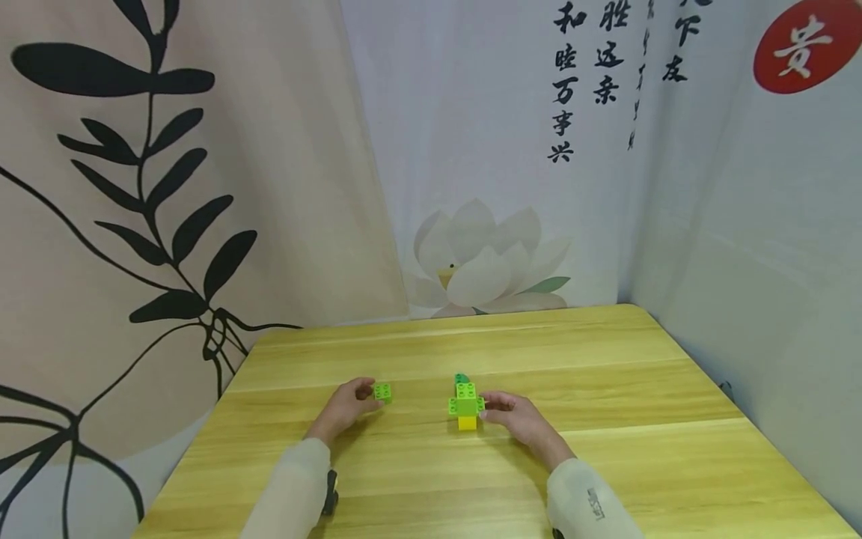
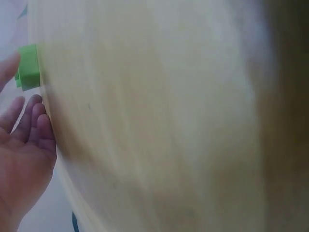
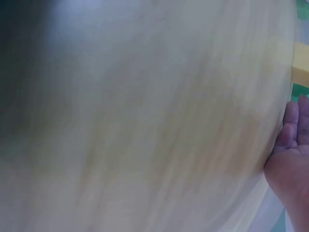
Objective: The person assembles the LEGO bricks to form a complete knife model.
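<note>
A small lime-green toy brick (image 1: pixel 382 392) with studs stands on the table, left of the middle. My left hand (image 1: pixel 345 410) is right at its near-left side. In the left wrist view the thumb overlaps the brick (image 2: pixel 30 67), with the other fingers (image 2: pixel 36 118) a short way below it. A toy-brick build (image 1: pixel 467 405) stands to the right, with a yellow base, lime-green bricks jutting to both sides and a darker green piece behind. My right hand (image 1: pixel 521 423) pinches its right side between thumb and fingers; the fingertips are partly hidden.
Both hands work over a light wood table (image 1: pixel 404 479). Printed curtains (image 1: pixel 303 187) hang along its back edge and right side. A dark device (image 1: pixel 330 494) is strapped at the left wrist.
</note>
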Demonstrator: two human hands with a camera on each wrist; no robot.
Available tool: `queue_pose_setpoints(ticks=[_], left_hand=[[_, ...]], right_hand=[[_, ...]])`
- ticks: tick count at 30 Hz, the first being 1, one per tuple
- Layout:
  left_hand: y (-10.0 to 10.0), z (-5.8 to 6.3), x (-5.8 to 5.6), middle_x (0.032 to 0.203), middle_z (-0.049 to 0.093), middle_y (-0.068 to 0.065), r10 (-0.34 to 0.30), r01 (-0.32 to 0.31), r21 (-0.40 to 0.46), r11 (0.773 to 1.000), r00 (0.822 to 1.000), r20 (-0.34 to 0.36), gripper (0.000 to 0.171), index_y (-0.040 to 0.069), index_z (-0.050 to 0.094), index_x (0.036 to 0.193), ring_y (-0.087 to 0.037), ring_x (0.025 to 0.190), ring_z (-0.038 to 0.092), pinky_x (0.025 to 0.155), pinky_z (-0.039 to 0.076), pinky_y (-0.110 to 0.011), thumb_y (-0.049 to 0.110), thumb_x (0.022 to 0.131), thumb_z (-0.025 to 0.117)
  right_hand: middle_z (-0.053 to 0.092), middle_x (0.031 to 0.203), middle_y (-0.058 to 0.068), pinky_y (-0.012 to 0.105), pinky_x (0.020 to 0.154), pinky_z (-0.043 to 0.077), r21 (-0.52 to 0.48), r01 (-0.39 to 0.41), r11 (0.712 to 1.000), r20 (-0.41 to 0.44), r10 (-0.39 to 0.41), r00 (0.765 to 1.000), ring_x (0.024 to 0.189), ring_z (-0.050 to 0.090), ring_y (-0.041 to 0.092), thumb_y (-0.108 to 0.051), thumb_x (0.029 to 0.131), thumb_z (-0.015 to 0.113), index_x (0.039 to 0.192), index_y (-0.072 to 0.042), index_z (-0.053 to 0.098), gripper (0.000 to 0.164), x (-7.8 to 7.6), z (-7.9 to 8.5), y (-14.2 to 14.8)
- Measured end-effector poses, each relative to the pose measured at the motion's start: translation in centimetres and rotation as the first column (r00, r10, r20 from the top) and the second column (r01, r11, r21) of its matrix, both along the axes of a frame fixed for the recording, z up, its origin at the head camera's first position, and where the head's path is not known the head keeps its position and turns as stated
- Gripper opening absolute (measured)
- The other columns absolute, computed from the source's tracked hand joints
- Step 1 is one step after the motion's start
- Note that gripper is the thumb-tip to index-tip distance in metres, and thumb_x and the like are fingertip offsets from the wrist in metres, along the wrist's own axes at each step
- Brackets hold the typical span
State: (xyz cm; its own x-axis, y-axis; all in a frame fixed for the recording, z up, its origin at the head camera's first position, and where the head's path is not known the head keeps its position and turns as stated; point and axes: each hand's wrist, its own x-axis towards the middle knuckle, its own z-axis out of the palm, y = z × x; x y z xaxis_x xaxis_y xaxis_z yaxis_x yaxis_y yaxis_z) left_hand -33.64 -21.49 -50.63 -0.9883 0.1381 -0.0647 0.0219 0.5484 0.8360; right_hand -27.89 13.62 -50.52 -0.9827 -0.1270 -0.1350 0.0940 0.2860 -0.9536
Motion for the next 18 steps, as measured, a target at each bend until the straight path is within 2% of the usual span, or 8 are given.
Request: queue_pose_setpoints(ticks=[9,18], left_hand=[[0.48,0.15,0.00,0.117,0.060,-0.013,0.020,-0.020,-0.021,1.000,0.999,-0.035,0.038,-0.002,0.062,0.124,-0.027,0.106,0.057,0.089,0.050,-0.041,0.010,0.090,0.074],[0.53,-0.15,0.37,0.115,0.064,-0.011,0.047,-0.049,-0.050,0.998,0.998,-0.043,0.036,0.000,0.064,0.119,-0.027,0.107,0.059,0.089,0.051,-0.042,0.018,0.090,0.074]], right_hand=[[0.065,0.123,0.007,0.051,0.101,0.043,0.002,0.010,1.000,-0.013,-0.010,1.000,0.115,0.058,0.027,-0.020,0.091,0.073,0.131,-0.007,0.063,0.044,0.00,-0.01,-0.03],[0.063,0.126,0.008,0.054,0.102,0.041,0.018,-0.007,1.000,0.001,0.007,1.000,0.117,0.055,0.028,-0.024,0.091,0.073,0.132,-0.008,0.062,0.046,0.04,-0.13,0.08]])
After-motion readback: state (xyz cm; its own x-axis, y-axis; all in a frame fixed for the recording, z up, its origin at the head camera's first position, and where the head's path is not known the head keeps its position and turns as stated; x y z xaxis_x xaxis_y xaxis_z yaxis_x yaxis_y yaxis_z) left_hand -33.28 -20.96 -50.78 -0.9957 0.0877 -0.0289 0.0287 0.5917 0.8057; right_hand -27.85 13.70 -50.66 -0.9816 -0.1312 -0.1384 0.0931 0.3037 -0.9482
